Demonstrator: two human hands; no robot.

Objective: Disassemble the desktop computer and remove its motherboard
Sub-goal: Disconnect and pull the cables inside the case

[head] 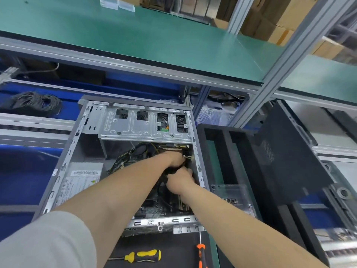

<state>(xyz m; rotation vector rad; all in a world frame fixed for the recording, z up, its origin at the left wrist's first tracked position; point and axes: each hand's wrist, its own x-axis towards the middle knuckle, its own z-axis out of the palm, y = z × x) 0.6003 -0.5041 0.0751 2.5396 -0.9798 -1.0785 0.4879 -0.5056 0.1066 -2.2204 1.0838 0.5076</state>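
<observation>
An open grey desktop case [67, 151] lies on its side before me, with its metal drive cage [143, 124] at the far end. The green motherboard [154, 208] shows at the near end, under my arms. Both hands reach into the far right corner of the case. My left hand [173, 157] grips a bundle of black cables [171, 170] beside a small white connector [187, 156]. Just below it, my right hand [180, 179] holds the same bundle with curled fingers. Their fingertips are hidden.
The power supply [81, 182] with labels fills the case's left side, with a tangle of wires [127, 157] beside it. A yellow-handled screwdriver [144, 255] and an orange one [201, 254] lie in front. A black tray [216, 151] and the removed black panel [289, 151] stand right.
</observation>
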